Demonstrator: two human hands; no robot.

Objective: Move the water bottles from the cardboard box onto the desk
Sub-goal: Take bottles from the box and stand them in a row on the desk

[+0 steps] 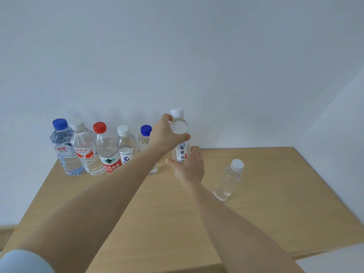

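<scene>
A clear water bottle with a white cap and blue lettering (180, 129) stands upright at the back of the wooden desk (157, 213). My left hand (164, 134) grips its shoulder from the left, and my right hand (190, 166) wraps its lower body. Left of it, a row of bottles lines the wall: a blue-capped one (64, 146), a white-capped one (84, 148), a red-capped one (106, 150), a smaller white-capped one (126, 144) and a small blue-capped one (144, 138) partly behind my left arm. The cardboard box is out of view.
A small label-free bottle with a white cap (229, 180) stands alone on the desk to the right of my hands. A white wall runs behind the desk and along its right side. The desk's front edge lies near the bottom of the view.
</scene>
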